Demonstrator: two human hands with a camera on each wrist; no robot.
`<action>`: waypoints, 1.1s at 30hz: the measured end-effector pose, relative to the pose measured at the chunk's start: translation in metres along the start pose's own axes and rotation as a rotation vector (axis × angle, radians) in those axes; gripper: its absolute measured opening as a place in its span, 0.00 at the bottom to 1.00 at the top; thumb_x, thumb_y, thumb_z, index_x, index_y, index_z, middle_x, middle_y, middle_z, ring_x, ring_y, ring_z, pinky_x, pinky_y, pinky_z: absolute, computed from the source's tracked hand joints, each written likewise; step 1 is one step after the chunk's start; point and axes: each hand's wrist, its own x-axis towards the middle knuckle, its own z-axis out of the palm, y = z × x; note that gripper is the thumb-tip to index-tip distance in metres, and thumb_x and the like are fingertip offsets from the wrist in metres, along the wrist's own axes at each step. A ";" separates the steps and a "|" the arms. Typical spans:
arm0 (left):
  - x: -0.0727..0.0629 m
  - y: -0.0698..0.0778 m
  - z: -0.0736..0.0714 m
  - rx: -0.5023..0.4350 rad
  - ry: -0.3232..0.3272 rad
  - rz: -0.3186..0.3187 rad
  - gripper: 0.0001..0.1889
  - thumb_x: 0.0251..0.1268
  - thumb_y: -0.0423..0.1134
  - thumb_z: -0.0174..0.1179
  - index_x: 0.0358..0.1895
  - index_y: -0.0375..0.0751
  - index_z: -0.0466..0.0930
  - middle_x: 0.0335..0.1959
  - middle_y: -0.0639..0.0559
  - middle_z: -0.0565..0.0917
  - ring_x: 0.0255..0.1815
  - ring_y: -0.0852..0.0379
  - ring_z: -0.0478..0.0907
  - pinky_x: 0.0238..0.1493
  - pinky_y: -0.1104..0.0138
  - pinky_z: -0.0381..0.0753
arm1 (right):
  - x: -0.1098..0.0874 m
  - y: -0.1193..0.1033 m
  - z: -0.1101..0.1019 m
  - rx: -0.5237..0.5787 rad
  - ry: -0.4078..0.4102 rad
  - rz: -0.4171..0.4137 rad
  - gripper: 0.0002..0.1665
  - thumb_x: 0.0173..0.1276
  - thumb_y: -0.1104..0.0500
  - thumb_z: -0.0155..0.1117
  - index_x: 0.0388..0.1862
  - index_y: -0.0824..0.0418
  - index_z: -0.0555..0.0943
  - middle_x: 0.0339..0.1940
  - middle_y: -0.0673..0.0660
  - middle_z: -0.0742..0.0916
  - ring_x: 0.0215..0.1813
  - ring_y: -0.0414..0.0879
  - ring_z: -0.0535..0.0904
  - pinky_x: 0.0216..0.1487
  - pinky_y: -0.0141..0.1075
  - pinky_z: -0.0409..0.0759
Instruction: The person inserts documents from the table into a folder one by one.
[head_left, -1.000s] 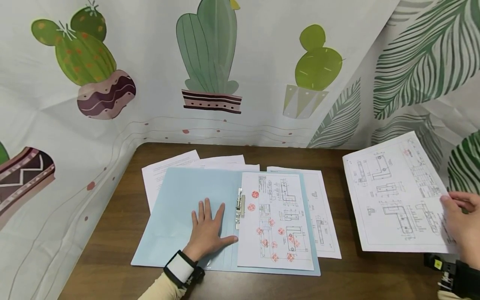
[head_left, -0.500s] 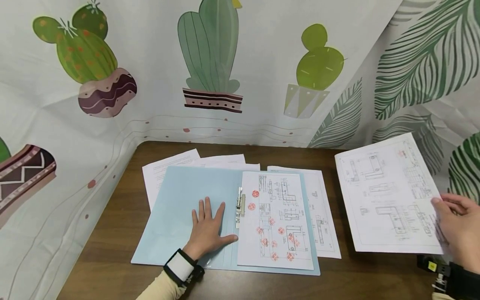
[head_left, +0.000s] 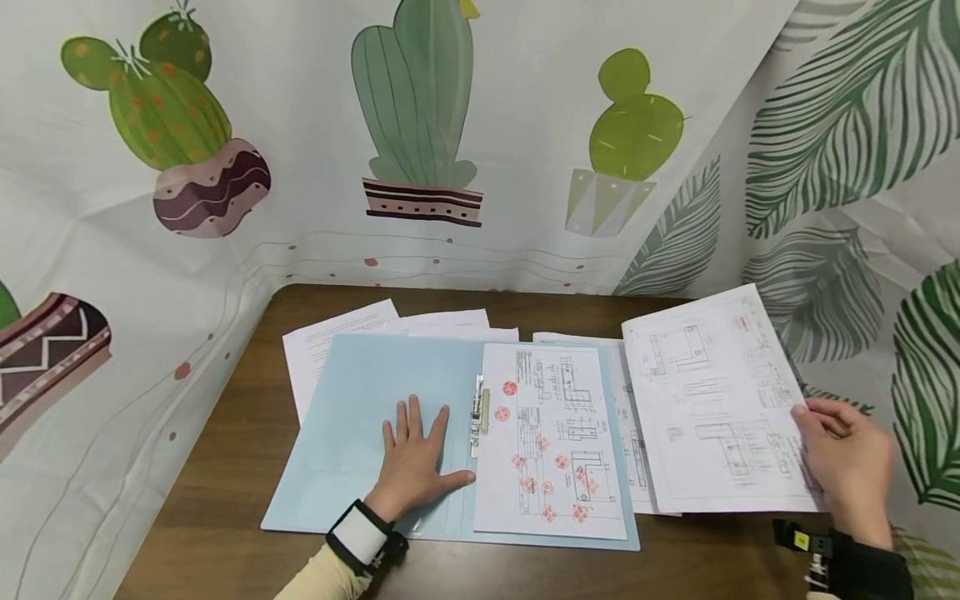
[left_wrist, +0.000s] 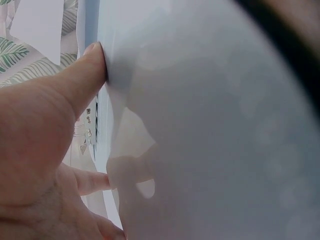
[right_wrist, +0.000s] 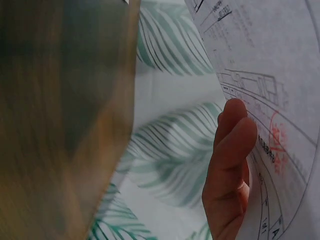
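A light blue folder (head_left: 360,392) lies spread open on the table, a metal clip (head_left: 480,417) along its spine. On its right side rests a printed drawing sheet (head_left: 551,517) with several red stamps. My left hand (head_left: 414,467) presses flat on the folder's bare left cover, fingers spread; the left wrist view shows its thumb (left_wrist: 90,75) against the glossy blue surface. At the right, my right hand (head_left: 851,458) pinches the edge of a raised drawing sheet (head_left: 675,417) between thumb and fingers. That sheet overlaps another drawing sheet (head_left: 637,492) lying partly under the folder.
Text sheets (head_left: 303,358) stick out from behind the folder's upper left. The brown wooden table (head_left: 210,492) ends at the back against a white cloth (head_left: 525,125) printed with cacti and leaves. In the right wrist view, the table edge (right_wrist: 127,100) shows beside the sheet.
My right hand has moved left with the drawing sheet, bringing it over the loose sheet beside the folder. My left hand has stayed in place on the folder.
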 end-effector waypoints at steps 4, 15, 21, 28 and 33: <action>0.000 0.000 0.000 0.001 0.000 0.004 0.59 0.44 0.69 0.76 0.77 0.36 0.66 0.79 0.20 0.48 0.80 0.21 0.39 0.70 0.26 0.42 | -0.009 0.002 0.016 0.021 0.003 -0.025 0.19 0.76 0.55 0.64 0.59 0.63 0.84 0.27 0.32 0.81 0.24 0.27 0.77 0.23 0.25 0.74; 0.001 0.000 -0.001 0.000 -0.004 0.006 0.59 0.45 0.68 0.76 0.77 0.36 0.65 0.79 0.20 0.47 0.80 0.21 0.39 0.71 0.26 0.42 | -0.036 -0.003 0.046 0.112 -0.096 0.008 0.19 0.77 0.53 0.63 0.60 0.62 0.82 0.38 0.49 0.88 0.28 0.38 0.81 0.25 0.31 0.78; 0.000 0.000 0.000 -0.010 0.007 0.015 0.59 0.44 0.67 0.77 0.77 0.35 0.66 0.79 0.19 0.48 0.79 0.20 0.40 0.70 0.26 0.42 | -0.050 -0.011 0.057 0.142 -0.138 -0.008 0.19 0.77 0.52 0.63 0.59 0.61 0.82 0.41 0.53 0.89 0.29 0.40 0.82 0.25 0.33 0.79; 0.000 -0.002 0.001 0.000 -0.001 0.009 0.59 0.45 0.68 0.76 0.77 0.36 0.65 0.79 0.20 0.47 0.80 0.21 0.38 0.71 0.26 0.41 | -0.068 -0.019 0.074 0.173 -0.203 -0.039 0.18 0.77 0.52 0.64 0.58 0.61 0.83 0.46 0.61 0.90 0.29 0.43 0.83 0.25 0.34 0.80; 0.001 -0.002 0.002 0.000 -0.007 0.007 0.58 0.45 0.68 0.76 0.77 0.36 0.65 0.79 0.21 0.47 0.80 0.21 0.38 0.70 0.26 0.42 | -0.076 -0.023 0.085 0.183 -0.237 -0.076 0.17 0.77 0.53 0.64 0.57 0.62 0.83 0.47 0.63 0.89 0.31 0.44 0.84 0.27 0.34 0.80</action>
